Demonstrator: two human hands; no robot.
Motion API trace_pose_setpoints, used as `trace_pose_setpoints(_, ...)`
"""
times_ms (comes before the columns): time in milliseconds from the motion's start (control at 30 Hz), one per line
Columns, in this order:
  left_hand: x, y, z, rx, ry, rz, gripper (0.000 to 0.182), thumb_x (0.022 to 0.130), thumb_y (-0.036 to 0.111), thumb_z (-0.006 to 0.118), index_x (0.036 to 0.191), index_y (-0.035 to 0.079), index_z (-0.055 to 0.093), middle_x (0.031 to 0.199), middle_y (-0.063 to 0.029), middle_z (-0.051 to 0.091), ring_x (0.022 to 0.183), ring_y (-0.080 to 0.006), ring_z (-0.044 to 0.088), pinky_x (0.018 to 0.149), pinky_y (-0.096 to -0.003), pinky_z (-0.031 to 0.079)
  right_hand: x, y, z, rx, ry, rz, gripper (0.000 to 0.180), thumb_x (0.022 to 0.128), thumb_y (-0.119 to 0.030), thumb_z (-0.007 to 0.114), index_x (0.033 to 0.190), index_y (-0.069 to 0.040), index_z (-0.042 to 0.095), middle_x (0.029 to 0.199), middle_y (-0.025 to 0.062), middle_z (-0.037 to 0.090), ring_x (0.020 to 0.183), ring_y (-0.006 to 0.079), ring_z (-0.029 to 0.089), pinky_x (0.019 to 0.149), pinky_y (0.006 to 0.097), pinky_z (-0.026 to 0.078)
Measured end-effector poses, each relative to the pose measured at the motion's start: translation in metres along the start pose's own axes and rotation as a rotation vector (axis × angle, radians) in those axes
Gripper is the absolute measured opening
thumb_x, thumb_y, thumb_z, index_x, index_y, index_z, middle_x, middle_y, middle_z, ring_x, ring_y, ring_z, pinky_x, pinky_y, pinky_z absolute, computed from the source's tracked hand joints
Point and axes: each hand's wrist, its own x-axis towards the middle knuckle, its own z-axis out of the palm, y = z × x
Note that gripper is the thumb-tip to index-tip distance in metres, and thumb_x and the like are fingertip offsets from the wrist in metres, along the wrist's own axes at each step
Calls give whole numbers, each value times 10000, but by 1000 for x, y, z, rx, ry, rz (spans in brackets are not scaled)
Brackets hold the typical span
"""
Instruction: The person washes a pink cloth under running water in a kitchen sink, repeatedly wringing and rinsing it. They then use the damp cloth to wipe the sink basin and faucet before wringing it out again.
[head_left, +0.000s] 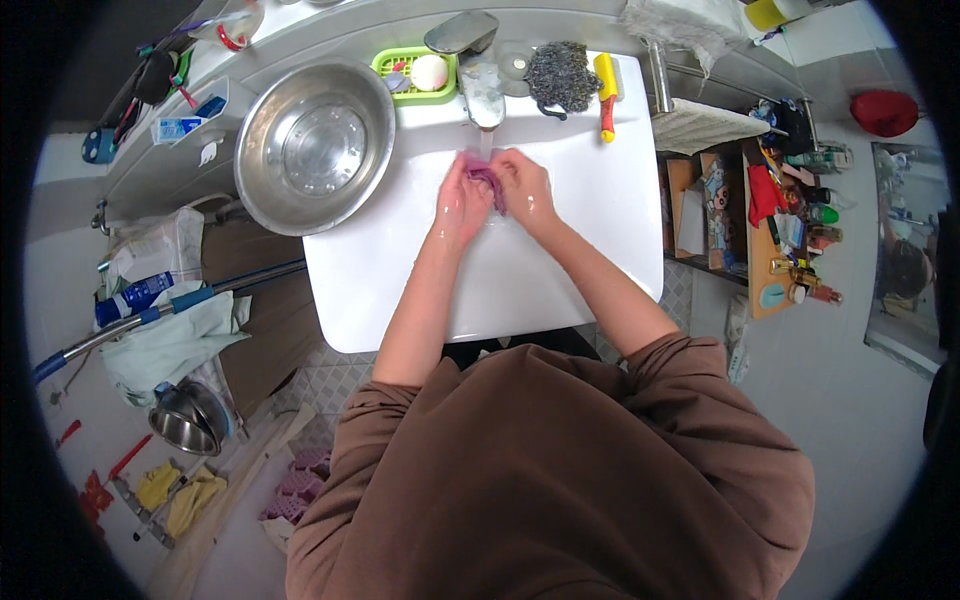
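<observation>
Both my hands hold a small wet purple cloth (487, 178) over the white washbasin (517, 285), under the metal faucet (484, 97). Water runs from the spout onto the cloth. My left hand (463, 201) grips its left side with wet fingers, and my right hand (525, 189) pinches its right side. A steel basin (315, 146) rests on the washbasin's left edge. Behind the hands, a green soap dish (383, 64) bears a round pale soap (429, 73). Right of the faucet lie a dark mesh scrubber (562, 77) and a yellow and red brush (606, 94).
A white towel (709, 126) hangs at the right, above a wooden shelf (769, 262) with bottles. A long metal pole (232, 285) crosses at the left, near a hanging pale green cloth (172, 341). A steel pot (184, 424) hangs lower left.
</observation>
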Motion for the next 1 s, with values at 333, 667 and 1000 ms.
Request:
trace_pose_setpoints(333, -19, 40, -29, 613, 379, 275, 369, 951, 318, 403, 1079, 4, 548, 992, -65, 604, 892, -134, 566, 786, -278, 438, 31, 2, -48, 660, -79, 365, 367, 836, -75, 588, 1146, -91, 391, 876, 36, 539, 784, 130, 546, 702, 275, 464)
trace_pose_setpoints(667, -26, 46, -19, 264, 247, 312, 412, 947, 383, 385, 1166, 46, 476, 1120, -78, 545, 1036, -190, 528, 896, -332, 416, 42, 41, -39, -69, -113, -95, 207, 818, -137, 581, 998, -35, 588, 969, 83, 511, 922, 213, 516, 805, 312, 441)
trace_pose_setpoints(1000, 42, 13, -34, 229, 235, 29, 425, 929, 461, 333, 1101, 110, 501, 1098, -93, 532, 1025, -237, 512, 916, -412, 397, 41, -5, 36, 248, -117, 134, 506, 800, -361, 627, 1125, 9, 513, 1018, 133, 595, 960, 231, 562, 818, 332, 444)
